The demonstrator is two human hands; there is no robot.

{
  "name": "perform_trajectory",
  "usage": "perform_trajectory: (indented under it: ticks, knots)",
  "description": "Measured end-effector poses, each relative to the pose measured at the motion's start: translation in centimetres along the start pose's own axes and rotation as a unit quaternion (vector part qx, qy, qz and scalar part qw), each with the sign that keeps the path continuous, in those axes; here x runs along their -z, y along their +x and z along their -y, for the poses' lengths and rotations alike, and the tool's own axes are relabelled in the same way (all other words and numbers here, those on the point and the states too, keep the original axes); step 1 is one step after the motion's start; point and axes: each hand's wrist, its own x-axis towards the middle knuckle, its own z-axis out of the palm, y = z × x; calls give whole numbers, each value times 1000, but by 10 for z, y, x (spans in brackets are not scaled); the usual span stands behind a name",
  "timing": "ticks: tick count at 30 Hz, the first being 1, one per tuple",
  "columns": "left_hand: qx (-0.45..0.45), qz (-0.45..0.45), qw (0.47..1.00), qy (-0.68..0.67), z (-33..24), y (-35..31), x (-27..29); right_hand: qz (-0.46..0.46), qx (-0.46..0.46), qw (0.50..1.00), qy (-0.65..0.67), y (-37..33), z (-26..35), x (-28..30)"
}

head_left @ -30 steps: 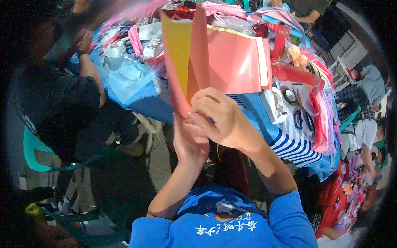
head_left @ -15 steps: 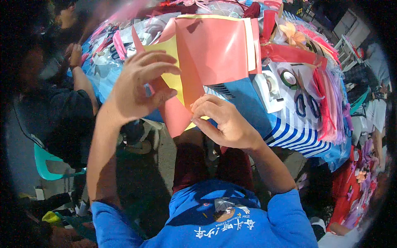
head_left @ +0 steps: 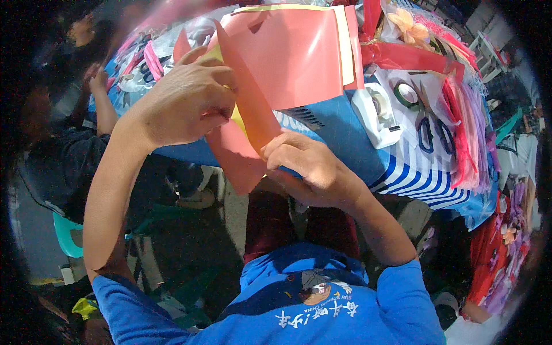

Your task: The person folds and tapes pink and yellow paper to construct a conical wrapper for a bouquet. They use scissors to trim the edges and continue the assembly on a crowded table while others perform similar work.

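Observation:
Pink and yellow sheets of paper [head_left: 234, 167] are held up between my hands, with one sheet curled over along its length. My right hand [head_left: 310, 169] pinches their lower right edge between thumb and fingers. At their upper left side, the bent fingers of my left hand [head_left: 181, 103] close on the paper, hiding part of it. Just beyond lie larger pink sheets [head_left: 287, 60] with a yellow sheet [head_left: 345, 49] showing at their right edge.
To the right on the blue and striped cloth [head_left: 422, 187] are a white tape dispenser [head_left: 374, 118], a roll of tape [head_left: 406, 94], dark-handled scissors [head_left: 426, 135] and pink and purple strips [head_left: 468, 138]. A person [head_left: 63, 167] sits at the left.
My left hand has gone from spread fingers beside the paper to closing on its upper left side. My right hand keeps its pinch. The view has shifted slightly.

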Motion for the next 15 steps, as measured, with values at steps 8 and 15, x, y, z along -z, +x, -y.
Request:
perform_trajectory:
  ticks: [8, 15]
  knots:
    - [-64, 21, 998, 22, 5, 15, -18, 41, 32, 998, -30, -2, -3, -2]
    - [-47, 63, 996, 29, 13, 22, -33, 75, -27, 997, 11, -1, 0, 9]
